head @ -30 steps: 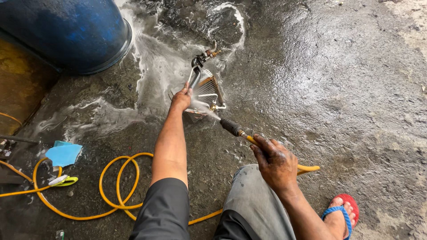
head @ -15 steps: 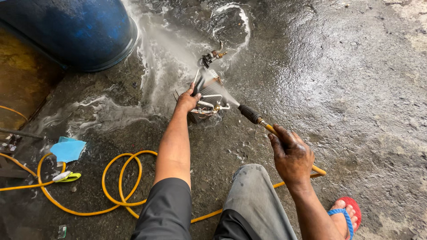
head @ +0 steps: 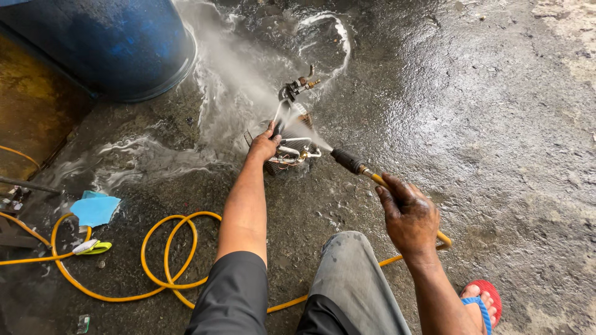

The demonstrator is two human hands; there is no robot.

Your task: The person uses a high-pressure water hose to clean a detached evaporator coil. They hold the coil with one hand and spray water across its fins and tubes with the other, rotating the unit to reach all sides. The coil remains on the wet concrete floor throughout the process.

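1. Left hand: I have it stretched forward, with its grip closed on the near edge of the finned metal coil unit. The unit rests on the wet concrete floor. I judge the hold is there to steady it against the push of the water.

2. Right hand: its grip is wrapped shut around the yellow spray lance. The black nozzle sits ahead of this grip and points at the unit. The nozzle stands near the unit's side, apart from it.

3. Spray: a white jet leaves the nozzle, strikes the unit just beyond the left grip and fans out past it as mist. Foamy runoff spreads over the floor on the far side of the unit.

4. Pipes: bent metal tubes with brass fittings stick out of the unit's far end, away from both grips. Thin wires show at its near edge, close to the left grip.

5. Hose: the yellow hose trails back from the right grip, passes under my knees and lies in loose loops below my left forearm, so it gives slack to the lance.

6. Surroundings: a blue drum stands well beyond and to the left of the left grip. A blue cloth lies beside the hose loops. My foot in a red sandal is planted behind the right grip.
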